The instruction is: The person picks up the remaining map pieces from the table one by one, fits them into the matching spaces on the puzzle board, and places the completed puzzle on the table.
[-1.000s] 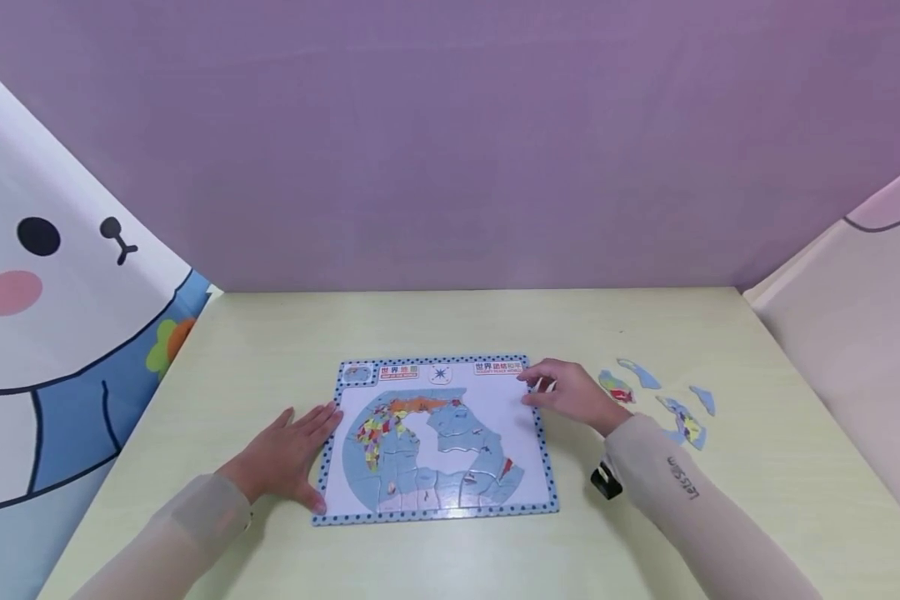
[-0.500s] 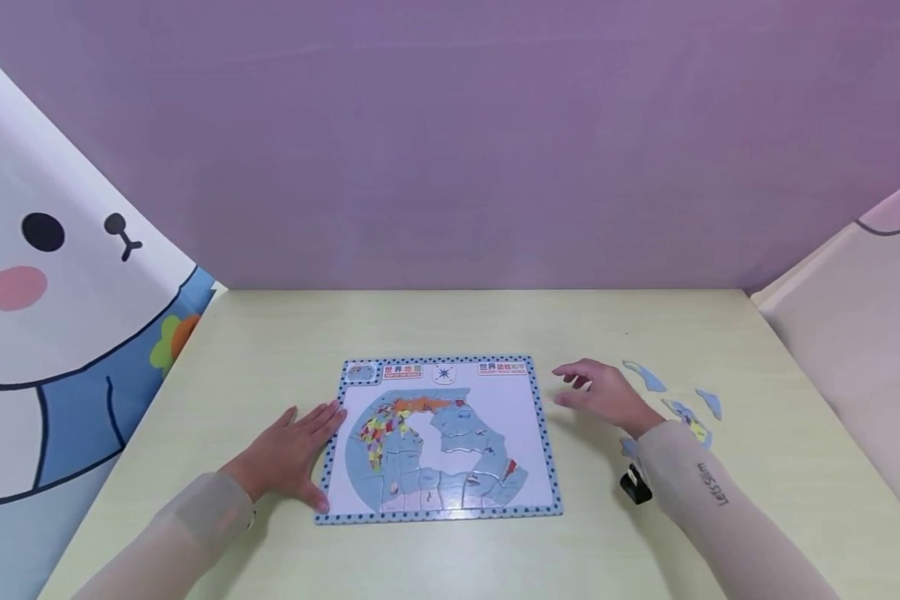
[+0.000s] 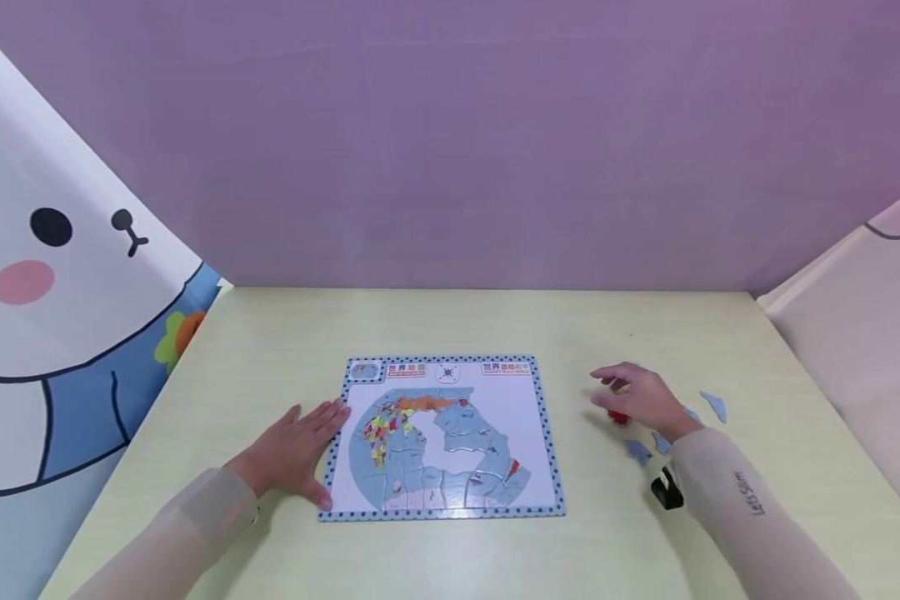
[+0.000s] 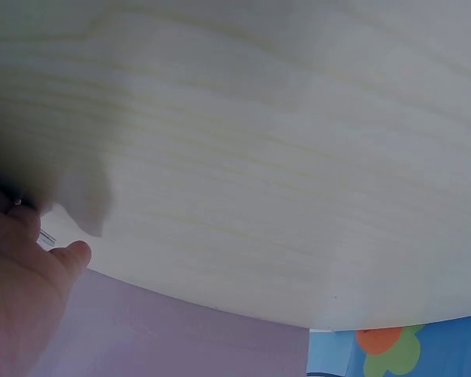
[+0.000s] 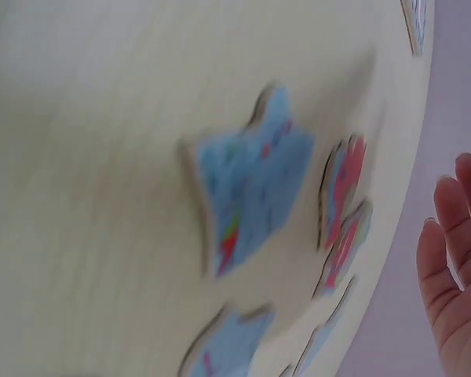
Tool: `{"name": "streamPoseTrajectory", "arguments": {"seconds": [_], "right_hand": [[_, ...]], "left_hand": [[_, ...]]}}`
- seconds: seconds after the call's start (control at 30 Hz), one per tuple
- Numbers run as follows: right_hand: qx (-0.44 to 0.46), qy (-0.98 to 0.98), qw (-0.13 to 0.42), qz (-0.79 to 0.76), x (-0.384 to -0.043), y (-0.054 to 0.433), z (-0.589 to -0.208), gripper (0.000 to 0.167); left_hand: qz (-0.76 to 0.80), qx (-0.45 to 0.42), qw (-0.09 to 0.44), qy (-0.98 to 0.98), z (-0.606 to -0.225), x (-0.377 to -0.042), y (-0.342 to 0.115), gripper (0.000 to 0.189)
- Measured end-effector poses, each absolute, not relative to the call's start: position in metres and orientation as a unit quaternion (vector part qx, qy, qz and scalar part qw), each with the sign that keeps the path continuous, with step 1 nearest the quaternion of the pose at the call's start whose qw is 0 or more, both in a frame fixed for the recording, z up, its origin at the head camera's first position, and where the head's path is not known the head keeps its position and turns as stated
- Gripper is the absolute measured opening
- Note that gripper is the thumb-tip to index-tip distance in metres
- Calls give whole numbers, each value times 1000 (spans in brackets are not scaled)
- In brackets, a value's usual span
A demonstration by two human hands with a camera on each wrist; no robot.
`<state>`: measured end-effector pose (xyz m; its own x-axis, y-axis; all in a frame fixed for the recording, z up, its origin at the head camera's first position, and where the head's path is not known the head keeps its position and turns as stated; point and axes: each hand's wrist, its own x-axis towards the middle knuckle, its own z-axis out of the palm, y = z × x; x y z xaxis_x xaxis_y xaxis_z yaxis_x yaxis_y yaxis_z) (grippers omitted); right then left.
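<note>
A world map jigsaw board (image 3: pixel 551 467) with a dotted blue border lies flat on the table, part of its map filled with pieces. My left hand (image 3: pixel 288 450) rests with spread fingers on the board's left edge. To the right of the board, my right hand (image 3: pixel 641 400) hovers over loose puzzle pieces, its fingers loosely bent and nothing between them. Under its fingertips shows a red puzzle piece (image 3: pixel 618 417). The right wrist view has a blue puzzle piece (image 5: pixel 255 181) in the middle, and the hand's fingers (image 5: pixel 436 259) at the right, apart from the pieces.
More blue pieces lie around the right wrist, among them a narrow piece (image 3: pixel 714 406) farther right. A black wrist camera (image 3: pixel 667 490) hangs below the right sleeve. Behind the pale wooden table (image 3: pixel 285 325) rises a purple backdrop (image 3: pixel 480 150).
My right hand has moved right, from over the board's upper right corner to above the loose pieces. The left hand has stayed on the board's left edge. The view has shifted slightly.
</note>
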<state>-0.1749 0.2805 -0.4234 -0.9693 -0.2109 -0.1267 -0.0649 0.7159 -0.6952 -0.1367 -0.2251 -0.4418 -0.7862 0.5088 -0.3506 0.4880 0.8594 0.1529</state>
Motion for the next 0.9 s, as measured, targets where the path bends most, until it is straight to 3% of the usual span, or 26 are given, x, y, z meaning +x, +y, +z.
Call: {"name": "streamPoseTrajectory", "arguments": {"seconds": [0.47, 0.9], "right_hand": [[-63, 928, 89, -356, -171, 308, -429, 42], [-48, 927, 109, -355, -173, 320, -434, 53]], "left_hand": [[31, 262, 190, 946, -442, -137, -225, 127], [39, 255, 194, 947, -442, -136, -223, 126]]}}
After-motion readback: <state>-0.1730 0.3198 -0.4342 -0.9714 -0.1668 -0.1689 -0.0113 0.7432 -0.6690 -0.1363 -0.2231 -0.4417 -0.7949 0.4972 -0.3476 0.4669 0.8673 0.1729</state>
